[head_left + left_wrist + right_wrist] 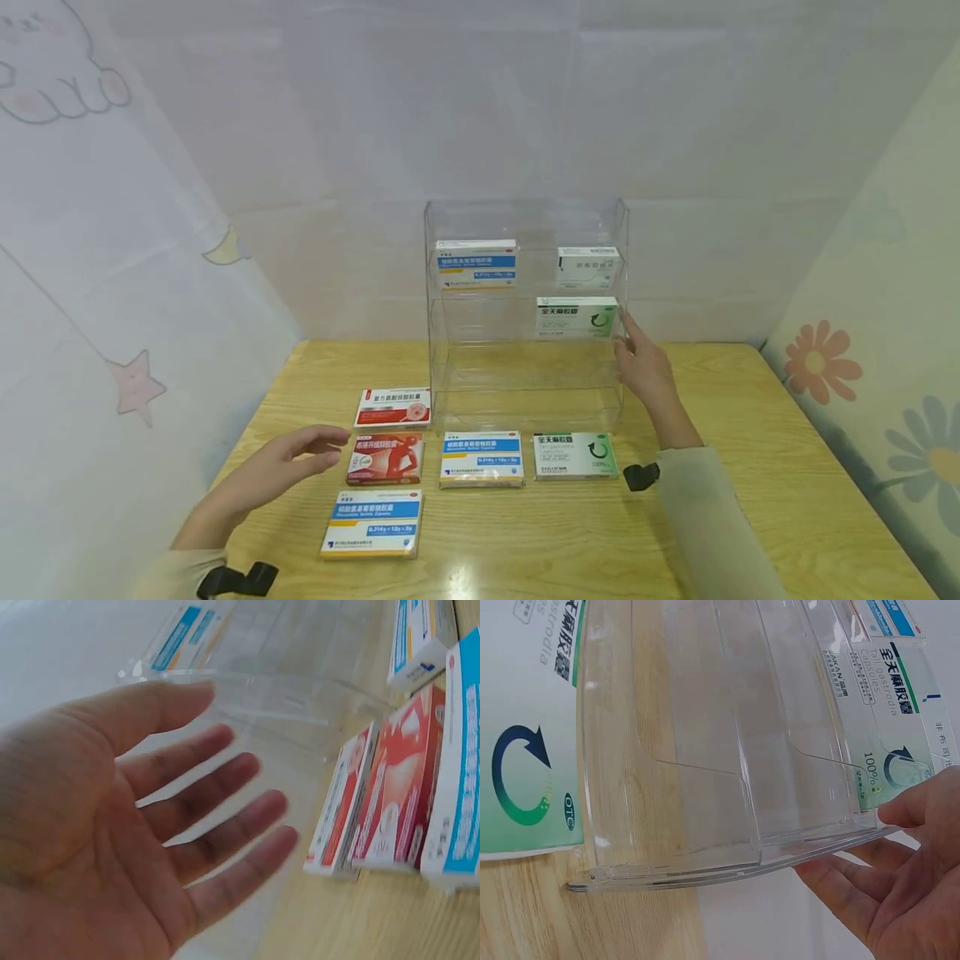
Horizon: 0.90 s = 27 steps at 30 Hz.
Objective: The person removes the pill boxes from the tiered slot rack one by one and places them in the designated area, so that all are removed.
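Three boxes stand in the clear display rack (525, 402), centre frame: one blue-and-white (476, 265) at upper left, one small white (587, 268) at upper right, one green-and-white (576, 318) below it. Five further boxes lie in front of the rack and at its lower left, bordering the approach. Right hand (645, 360): pinches the rack's right side edge. Left hand (277, 467): fingers parted, holding nothing, near the red box (384, 458) at lower left. Wood table (750, 400) surface extends rightward from the rack; pale fabric (360, 167) rises behind its rear edge.
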{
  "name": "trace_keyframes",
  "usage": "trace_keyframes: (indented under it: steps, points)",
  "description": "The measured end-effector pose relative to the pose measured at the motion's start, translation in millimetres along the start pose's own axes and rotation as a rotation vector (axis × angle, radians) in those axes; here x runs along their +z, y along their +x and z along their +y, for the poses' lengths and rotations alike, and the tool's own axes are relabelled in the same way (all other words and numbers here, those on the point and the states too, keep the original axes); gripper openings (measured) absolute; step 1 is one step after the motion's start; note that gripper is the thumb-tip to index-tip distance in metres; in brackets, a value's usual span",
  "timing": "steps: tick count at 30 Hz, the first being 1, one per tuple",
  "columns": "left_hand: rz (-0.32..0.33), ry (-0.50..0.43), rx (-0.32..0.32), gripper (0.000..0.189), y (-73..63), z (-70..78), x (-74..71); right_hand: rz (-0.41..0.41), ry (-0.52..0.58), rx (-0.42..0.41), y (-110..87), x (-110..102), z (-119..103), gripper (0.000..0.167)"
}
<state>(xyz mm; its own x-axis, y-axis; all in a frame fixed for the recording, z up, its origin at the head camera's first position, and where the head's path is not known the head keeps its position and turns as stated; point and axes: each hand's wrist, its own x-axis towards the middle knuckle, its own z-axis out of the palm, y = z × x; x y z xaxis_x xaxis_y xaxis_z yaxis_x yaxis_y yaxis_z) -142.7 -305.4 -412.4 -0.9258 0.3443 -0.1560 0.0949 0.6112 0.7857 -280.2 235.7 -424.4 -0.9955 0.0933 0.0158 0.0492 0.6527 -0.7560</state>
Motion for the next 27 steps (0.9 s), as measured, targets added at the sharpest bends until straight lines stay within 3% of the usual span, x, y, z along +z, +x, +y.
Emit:
trace_keyframes:
  steps: [3,6,12,21,27]
  points:
    - [0.06,0.017,0.081,0.039,13.4,11.5,9.9,-0.003,0.009,0.006,-0.2,0,0,0.06]
    - [0.073,-0.01,0.155,0.039,26.9,25.4,20.8,-0.01,0.01,0.013,-0.5,-1,0,0.06]
    - [0.103,-0.064,0.204,0.043,52.1,51.8,40.5,-0.019,0.003,0.014,-2.1,0,0,0.06]
    - [0.242,-0.124,0.299,0.041,96.5,80.8,66.2,-0.018,0.017,-0.015,-4.1,1,3,0.062]
    - [0.264,-0.166,0.325,0.038,120.7,102.7,78.3,0.0,-0.008,-0.023,-3.6,2,2,0.062]
